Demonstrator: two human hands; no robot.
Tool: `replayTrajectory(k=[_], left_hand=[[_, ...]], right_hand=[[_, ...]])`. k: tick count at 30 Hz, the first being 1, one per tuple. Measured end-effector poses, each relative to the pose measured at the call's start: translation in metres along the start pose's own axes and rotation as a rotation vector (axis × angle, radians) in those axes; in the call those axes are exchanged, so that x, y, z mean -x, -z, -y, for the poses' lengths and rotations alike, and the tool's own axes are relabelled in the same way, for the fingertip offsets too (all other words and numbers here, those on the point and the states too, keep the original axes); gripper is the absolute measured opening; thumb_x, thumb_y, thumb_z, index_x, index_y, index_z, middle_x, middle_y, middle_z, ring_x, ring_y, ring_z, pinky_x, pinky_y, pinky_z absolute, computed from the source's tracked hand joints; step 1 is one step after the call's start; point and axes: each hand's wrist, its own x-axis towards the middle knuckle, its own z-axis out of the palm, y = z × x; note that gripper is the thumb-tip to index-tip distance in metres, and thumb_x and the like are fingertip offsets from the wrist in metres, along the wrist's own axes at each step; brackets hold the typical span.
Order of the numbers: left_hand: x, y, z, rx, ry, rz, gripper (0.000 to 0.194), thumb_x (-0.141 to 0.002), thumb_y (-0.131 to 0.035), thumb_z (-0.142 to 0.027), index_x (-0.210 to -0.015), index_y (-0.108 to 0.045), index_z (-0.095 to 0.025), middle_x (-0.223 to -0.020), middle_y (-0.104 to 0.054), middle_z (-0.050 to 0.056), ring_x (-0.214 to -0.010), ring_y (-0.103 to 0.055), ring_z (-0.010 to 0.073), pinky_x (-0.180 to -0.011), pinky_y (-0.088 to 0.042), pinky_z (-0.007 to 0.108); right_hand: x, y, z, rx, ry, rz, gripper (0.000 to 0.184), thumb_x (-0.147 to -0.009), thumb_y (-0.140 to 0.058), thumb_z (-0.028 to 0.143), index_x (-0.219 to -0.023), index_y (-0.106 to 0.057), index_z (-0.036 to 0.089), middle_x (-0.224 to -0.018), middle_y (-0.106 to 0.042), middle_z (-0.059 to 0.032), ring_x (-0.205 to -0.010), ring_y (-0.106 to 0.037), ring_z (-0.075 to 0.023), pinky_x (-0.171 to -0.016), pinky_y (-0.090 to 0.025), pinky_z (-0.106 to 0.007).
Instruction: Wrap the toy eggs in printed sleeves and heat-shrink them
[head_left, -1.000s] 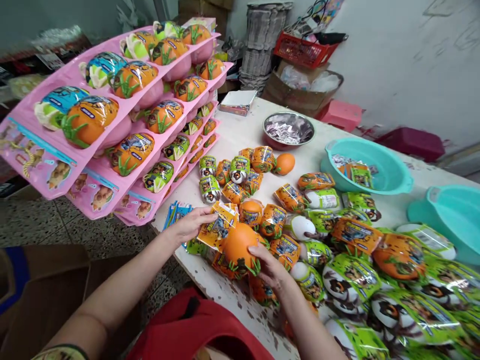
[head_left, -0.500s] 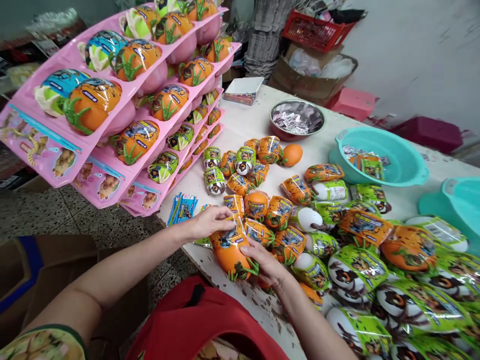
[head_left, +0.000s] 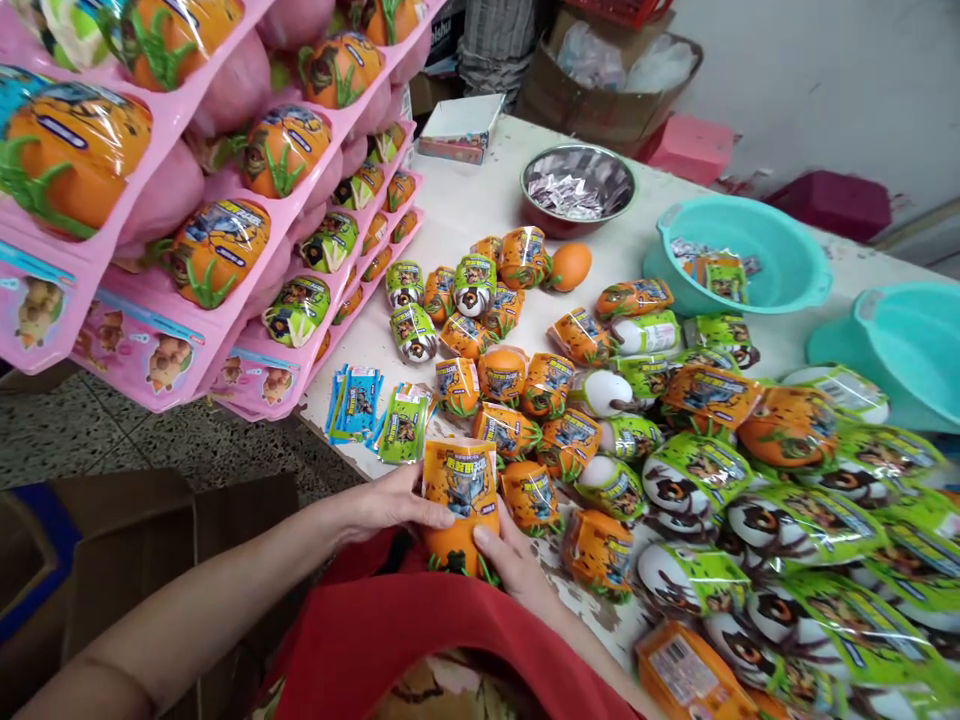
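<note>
Close to my body, both hands hold an orange toy egg [head_left: 460,485] in a printed orange sleeve, with green claws near its bottom. My left hand [head_left: 401,508] grips its left side, thumb on the front. My right hand [head_left: 517,560] wraps its right side, thumb low on the sleeve. Just beyond lie a pile of green packets [head_left: 405,425] and a pile of blue packets [head_left: 356,400]. Several wrapped orange eggs [head_left: 532,495] sit to the right, beside many wrapped white-and-green eggs [head_left: 701,475]. One plain orange egg [head_left: 571,266] lies farther back.
Stacked pink trays [head_left: 169,190] of eggs rise at the left, overhanging the table edge. A metal bowl [head_left: 577,225] and a turquoise basin [head_left: 787,250] hold small packets. Another turquoise basin [head_left: 915,340] stands at right. A white box [head_left: 461,130] is at the back; cardboard [head_left: 127,560] lies below left.
The held egg has come down and nearer my body, its sleeve now facing up at me. My left hand has moved from the sleeve's top to its side. The view has shifted.
</note>
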Motion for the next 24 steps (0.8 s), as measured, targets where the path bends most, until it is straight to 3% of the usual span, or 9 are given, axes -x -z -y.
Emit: replayTrajectory(k=[4, 7, 13, 19, 21, 24], left_hand=[[-0.002, -0.003, -0.006, -0.004, -0.082, 0.094, 0.066, -0.066, -0.081, -0.018, -0.127, -0.055, -0.018, -0.121, -0.067, 0.008, -0.11, -0.061, 0.0248, -0.1, -0.042, 0.039], [-0.002, -0.003, -0.001, -0.03, -0.086, 0.135, 0.063, -0.068, -0.081, -0.023, -0.126, -0.057, -0.018, -0.12, -0.067, 0.008, -0.11, -0.061, 0.0267, -0.099, -0.043, 0.041], [0.005, 0.0, 0.023, -0.019, 0.036, 0.128, 0.063, -0.067, -0.081, -0.025, -0.125, -0.059, -0.017, -0.114, -0.07, 0.007, -0.108, -0.061, 0.028, -0.098, -0.043, 0.043], [-0.004, -0.007, 0.017, 0.087, -0.046, 0.156, 0.063, -0.069, -0.079, -0.026, -0.127, -0.057, -0.017, -0.115, -0.069, 0.008, -0.109, -0.06, 0.0281, -0.098, -0.043, 0.042], [-0.013, -0.007, 0.01, 0.062, -0.096, 0.09, 0.065, -0.07, -0.079, -0.032, -0.129, -0.055, -0.018, -0.119, -0.067, 0.009, -0.105, -0.062, 0.0265, -0.094, -0.047, 0.04], [-0.029, 0.007, -0.002, -0.033, -0.145, -0.135, 0.067, -0.075, -0.072, -0.044, -0.135, -0.048, -0.022, -0.124, -0.064, 0.011, -0.093, -0.066, 0.0227, -0.078, -0.052, 0.034]], right_hand=[[-0.005, 0.007, 0.013, 0.011, -0.023, 0.069, 0.068, -0.07, -0.073, 0.058, -0.125, -0.053, 0.022, -0.123, -0.061, -0.0116, -0.115, -0.057, -0.0296, -0.099, -0.043, -0.046], [-0.003, 0.011, 0.012, 0.03, -0.07, 0.072, 0.065, -0.066, -0.079, 0.048, -0.119, -0.056, 0.019, -0.117, -0.065, -0.0118, -0.108, -0.061, -0.0303, -0.096, -0.045, -0.048], [0.009, 0.018, -0.008, 0.171, -0.114, -0.017, 0.069, -0.056, -0.081, 0.059, -0.108, -0.061, 0.018, -0.105, -0.07, -0.0098, -0.097, -0.064, -0.0299, -0.088, -0.05, -0.042], [0.009, 0.011, 0.002, 0.116, -0.075, -0.01, 0.069, -0.059, -0.081, 0.053, -0.114, -0.059, 0.018, -0.108, -0.069, -0.0094, -0.101, -0.063, -0.0291, -0.091, -0.048, -0.042], [-0.004, 0.017, 0.017, 0.102, -0.02, -0.054, 0.069, -0.058, -0.083, 0.049, -0.114, -0.059, 0.016, -0.104, -0.069, -0.0098, -0.096, -0.064, -0.0287, -0.088, -0.049, -0.042], [-0.044, 0.041, 0.06, 0.185, 0.13, -0.249, 0.061, -0.058, -0.083, 0.045, -0.107, -0.062, 0.014, -0.101, -0.069, -0.0109, -0.088, -0.065, -0.0264, -0.085, -0.05, -0.042]])
